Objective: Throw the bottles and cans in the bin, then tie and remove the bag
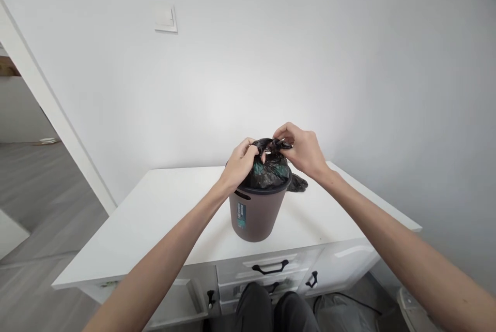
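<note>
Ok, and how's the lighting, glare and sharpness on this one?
Head view: soft light, with a bright patch on the wall behind the bin; faint shadows on the cabinet top; glints on the black bag; left hand and right hand fairly clear, the label unreadable; wide-angle stretch toward the edges.

Your bin (259, 218) at centre frame is brown, its label (241, 215) teal, the bag (269, 176) black; your trousers (253, 311), bottom centre, dark grey; the cabinet (166, 208) white.
</note>
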`<state>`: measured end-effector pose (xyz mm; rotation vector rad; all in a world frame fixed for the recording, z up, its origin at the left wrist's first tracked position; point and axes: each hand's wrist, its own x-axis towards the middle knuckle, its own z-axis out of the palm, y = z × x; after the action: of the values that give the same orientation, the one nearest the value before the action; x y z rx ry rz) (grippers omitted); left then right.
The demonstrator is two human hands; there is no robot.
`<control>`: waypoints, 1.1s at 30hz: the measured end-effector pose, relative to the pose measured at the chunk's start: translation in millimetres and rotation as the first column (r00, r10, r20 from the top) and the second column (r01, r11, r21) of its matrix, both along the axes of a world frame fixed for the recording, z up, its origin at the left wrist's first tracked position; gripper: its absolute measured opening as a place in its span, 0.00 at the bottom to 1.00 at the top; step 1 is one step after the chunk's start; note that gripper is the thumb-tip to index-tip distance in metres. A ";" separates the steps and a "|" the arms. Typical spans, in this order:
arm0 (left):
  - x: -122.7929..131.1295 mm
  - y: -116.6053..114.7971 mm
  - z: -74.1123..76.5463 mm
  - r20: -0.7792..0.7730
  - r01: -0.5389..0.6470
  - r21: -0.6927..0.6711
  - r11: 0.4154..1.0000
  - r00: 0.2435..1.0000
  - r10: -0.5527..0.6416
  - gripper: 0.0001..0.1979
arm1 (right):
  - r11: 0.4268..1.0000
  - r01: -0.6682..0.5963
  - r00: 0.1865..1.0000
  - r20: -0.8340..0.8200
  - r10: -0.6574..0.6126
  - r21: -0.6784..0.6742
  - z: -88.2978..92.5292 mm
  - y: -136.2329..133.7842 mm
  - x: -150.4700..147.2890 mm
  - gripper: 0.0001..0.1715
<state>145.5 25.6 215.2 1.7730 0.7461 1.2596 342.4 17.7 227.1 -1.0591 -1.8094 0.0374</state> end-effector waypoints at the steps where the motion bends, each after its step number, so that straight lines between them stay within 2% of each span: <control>1: 1.6 -2.3 -0.3 -0.022 -0.004 0.015 1.000 1.000 0.005 0.09 | 0.998 0.046 0.999 -0.010 -0.045 0.035 -5.4 2.5 -1.4 0.11; 5: 6.3 1.3 -2.3 -0.069 -0.027 0.023 0.999 0.997 0.029 0.20 | 0.981 0.135 0.989 -0.075 -0.125 0.138 -21.4 10.6 -7.2 0.11; 8: 6.2 13.1 -1.9 -0.026 -0.041 -0.137 0.990 0.999 0.038 0.22 | 0.973 0.122 0.990 -0.093 -0.105 0.197 -26.0 13.6 -12.9 0.09; 10: 4.9 20.1 0.5 0.008 0.027 -0.253 0.967 1.000 -0.026 0.25 | 0.969 0.107 0.993 -0.069 -0.094 0.223 -26.0 14.3 -17.1 0.08; 13: 2.8 25.5 6.5 0.024 0.184 -0.371 0.910 0.982 -0.189 0.30 | 0.961 0.099 0.995 -0.018 -0.098 0.256 -24.4 14.1 -23.2 0.07; 16: 1.9 27.0 11.4 0.099 0.226 -0.414 0.882 0.974 -0.204 0.27 | 0.957 0.065 0.996 0.039 -0.079 0.283 -24.7 13.9 -28.0 0.06; 21: 0.8 32.7 9.1 0.146 0.221 -0.429 0.876 0.974 -0.174 0.23 | 0.963 0.060 0.991 0.102 -0.090 0.263 -27.2 12.8 -30.7 0.12; 26: -1.2 35.1 3.0 0.140 0.088 -0.394 0.915 0.990 -0.035 0.22 | 0.965 -0.009 0.987 0.159 -0.033 0.260 -25.2 7.5 -23.8 0.17; 33: -1.1 30.0 4.8 0.047 -0.094 -0.142 0.985 0.994 0.102 0.24 | 0.927 -0.046 0.989 0.150 -0.012 0.373 -34.0 3.3 -14.6 0.14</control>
<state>144.4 55.6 219.9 1.6003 0.8778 1.2828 327.8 21.0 193.1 -0.7869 -1.8640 -0.3763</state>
